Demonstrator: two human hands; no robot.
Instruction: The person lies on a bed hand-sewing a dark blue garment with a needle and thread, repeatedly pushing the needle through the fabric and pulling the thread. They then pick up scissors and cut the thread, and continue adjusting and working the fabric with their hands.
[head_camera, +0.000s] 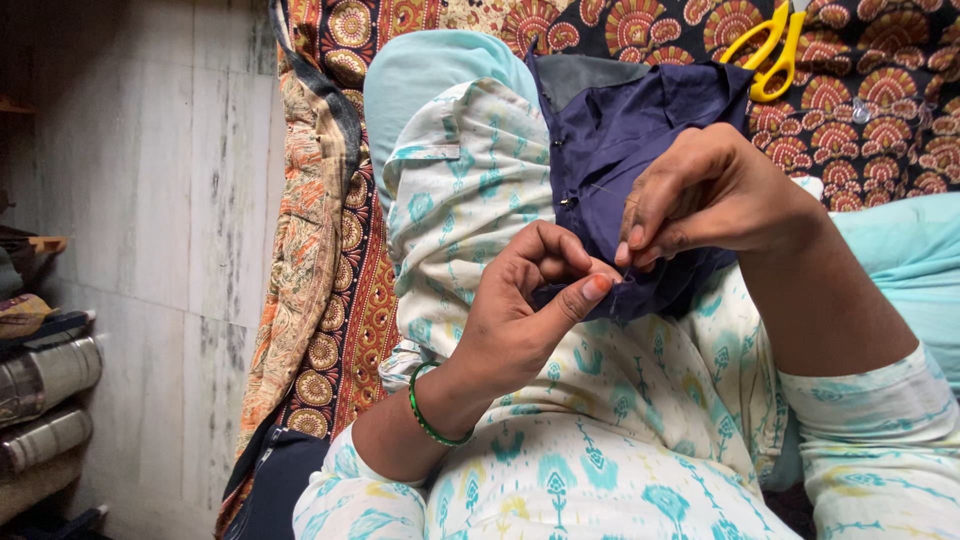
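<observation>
Pinching navy cloth (640, 140) in left grip (530, 300); right grip (700, 195) pinches thread. Risk: cloth slips, thread snags near left thumb.

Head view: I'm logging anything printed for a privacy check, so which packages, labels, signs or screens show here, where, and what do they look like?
None: no package, label, sign or screen shows.
Left hand and right hand: pinching dark blue cloth over the lap.
Yellow-handled scissors: top right, on the patterned red and orange bedspread.
</observation>
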